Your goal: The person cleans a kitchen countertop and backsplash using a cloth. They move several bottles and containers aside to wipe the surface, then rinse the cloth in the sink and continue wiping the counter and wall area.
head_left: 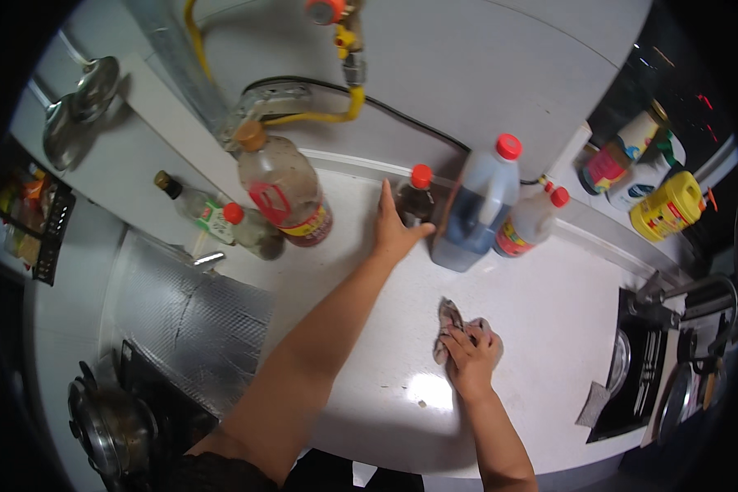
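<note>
My left hand (395, 236) reaches to the back of the white counter, its thumb and fingers spread beside a small dark bottle with a red cap (416, 199). The bottle stands upright in the gap between them; whether the fingers touch it I cannot tell. My right hand (471, 354) presses on a crumpled, stained cloth (446, 321) on the counter, fingers bent over it. Right of the small bottle stand a large jug of dark liquid (477, 209) and a labelled, red-capped bottle (526, 223). A big plastic bottle with an orange cap (283, 189) stands farther left.
A green-labelled bottle (197, 207) and a red-capped glass bottle (254, 232) are at the left, near a foil sheet (197, 316). A pot (111, 418) sits lower left. The sink (623, 373) lies right. Small crumbs (421, 403) dot the counter. A yellow bottle (667, 207) stands on the sill.
</note>
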Demonstrator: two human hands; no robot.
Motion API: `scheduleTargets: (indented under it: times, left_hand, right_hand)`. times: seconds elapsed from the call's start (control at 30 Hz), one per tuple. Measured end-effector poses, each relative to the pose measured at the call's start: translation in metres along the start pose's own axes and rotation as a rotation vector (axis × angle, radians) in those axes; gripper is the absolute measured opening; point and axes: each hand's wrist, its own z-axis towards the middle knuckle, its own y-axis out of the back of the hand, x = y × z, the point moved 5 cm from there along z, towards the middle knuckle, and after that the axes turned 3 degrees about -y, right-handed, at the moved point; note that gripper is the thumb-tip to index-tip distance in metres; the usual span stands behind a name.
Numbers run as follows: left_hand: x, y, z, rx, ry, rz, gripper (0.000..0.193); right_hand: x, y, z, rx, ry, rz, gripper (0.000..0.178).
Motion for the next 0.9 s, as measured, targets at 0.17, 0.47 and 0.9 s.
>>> scheduleTargets:
  times: [0.17,0.47,0.9]
  left_hand:
    - [-0.083,0.113,-0.065,-0.506,-0.71,0.305,0.089]
    - [-0.07,0.221,-0.028,-0.526,-0.116,0.163,0.031]
    - [-0.049,0.294,-0.162,-0.312,-0.011,-0.064,0.016]
  right_hand:
    - [0.002,0.007,0.001,-0.009,-0.011,-0.062,0.029]
    - [0.051,-0.033,0.025,0.0,0.124,0.073,0.025]
    - [0.119,-0.193,0.294,-0.066,0.044,0.36,0.03]
